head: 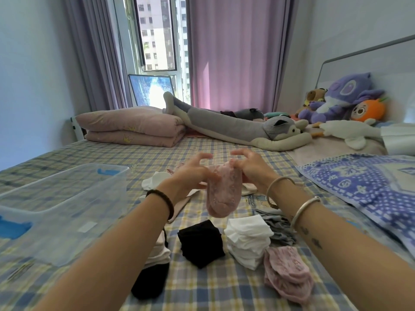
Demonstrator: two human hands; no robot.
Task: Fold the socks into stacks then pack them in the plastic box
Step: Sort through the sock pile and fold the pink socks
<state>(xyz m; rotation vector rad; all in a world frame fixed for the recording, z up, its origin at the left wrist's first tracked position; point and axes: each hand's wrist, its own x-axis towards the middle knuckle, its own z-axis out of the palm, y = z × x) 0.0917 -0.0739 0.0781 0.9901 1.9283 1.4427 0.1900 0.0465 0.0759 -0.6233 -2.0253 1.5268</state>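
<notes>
Both hands (224, 171) hold a pink sock (223, 194) above folded stacks (247, 241)

Plastic box (67, 198) left of sock stacks (247, 241) on bed (202, 288).
</notes>
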